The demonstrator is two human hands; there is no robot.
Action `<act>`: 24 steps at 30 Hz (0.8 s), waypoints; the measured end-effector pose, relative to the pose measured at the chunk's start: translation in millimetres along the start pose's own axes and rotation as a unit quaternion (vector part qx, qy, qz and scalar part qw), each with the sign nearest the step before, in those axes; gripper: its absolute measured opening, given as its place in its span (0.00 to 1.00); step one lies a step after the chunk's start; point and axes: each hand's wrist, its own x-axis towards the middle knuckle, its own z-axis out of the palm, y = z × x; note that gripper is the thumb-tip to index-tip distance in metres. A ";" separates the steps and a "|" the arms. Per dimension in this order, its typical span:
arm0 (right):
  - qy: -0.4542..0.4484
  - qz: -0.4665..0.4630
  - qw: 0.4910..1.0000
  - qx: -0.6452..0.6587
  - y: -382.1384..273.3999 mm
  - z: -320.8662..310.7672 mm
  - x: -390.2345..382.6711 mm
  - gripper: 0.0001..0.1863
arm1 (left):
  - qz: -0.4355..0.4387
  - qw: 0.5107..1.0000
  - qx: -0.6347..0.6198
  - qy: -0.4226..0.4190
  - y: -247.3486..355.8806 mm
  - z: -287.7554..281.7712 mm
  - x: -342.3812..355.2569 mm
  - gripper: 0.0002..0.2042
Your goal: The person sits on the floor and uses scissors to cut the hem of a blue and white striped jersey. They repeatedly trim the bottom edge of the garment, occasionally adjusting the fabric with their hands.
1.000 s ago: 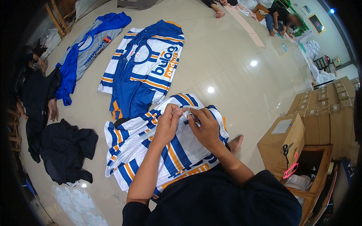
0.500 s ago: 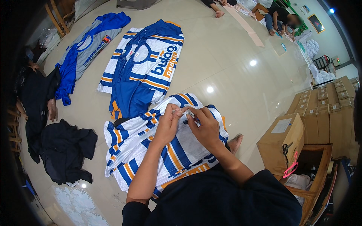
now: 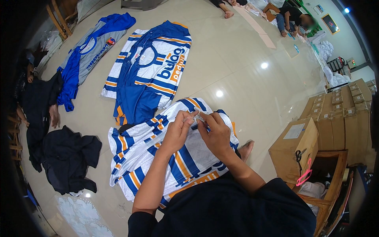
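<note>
A white, blue and orange striped jersey lies spread across my lap. Over it, my left hand is closed with thumb and finger pinched on a small clear, crinkled piece, which looks like plastic. My right hand grips the same piece from the right, fingers curled, so details of it are partly hidden. My bare foot pokes out to the right of the jersey. Just beyond, a similar jersey with blue sleeves lies flat on the tiles.
A blue-grey shirt and black garments lie leftward, beside a co-worker's hand. Cardboard boxes with scissors and a pink object stand right, by a wooden frame. Another person sits at back right.
My two hands have shifted very slightly rightward, still pinched on the small piece. The person at back right has moved a little; otherwise things look the same.
</note>
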 end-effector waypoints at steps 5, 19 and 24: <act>0.000 -0.004 1.000 0.002 1.6 1.0 -1.0 0.11 | -0.020 0.999 0.021 -0.015 -0.4 -0.6 -0.2 0.15; 0.014 0.037 0.999 0.033 7.6 -1.1 -0.2 0.10 | -0.018 0.999 -0.049 0.005 -1.9 -2.6 2.2 0.14; 0.074 0.132 0.967 0.207 32.1 4.4 0.9 0.12 | 0.007 0.983 -0.180 0.045 -16.3 5.0 7.3 0.15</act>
